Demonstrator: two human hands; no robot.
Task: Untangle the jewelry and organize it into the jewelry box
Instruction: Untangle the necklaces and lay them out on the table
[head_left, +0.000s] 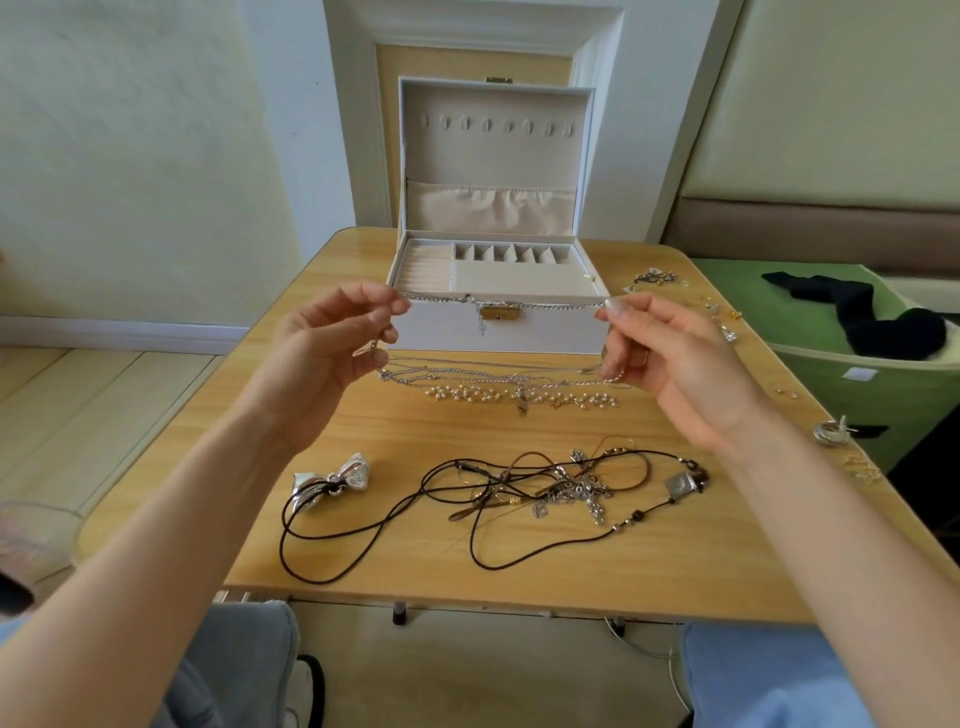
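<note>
While your left hand (343, 332) and right hand (654, 348) pinch the silver chain (545, 305) taut before the open jewelry box (493, 280), it seems untangled; next, hang it inside.

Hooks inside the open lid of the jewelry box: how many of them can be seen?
8 hooks, in one row across the upper part of the lid of the jewelry box, above its fabric pocket. None looks hidden.
</note>
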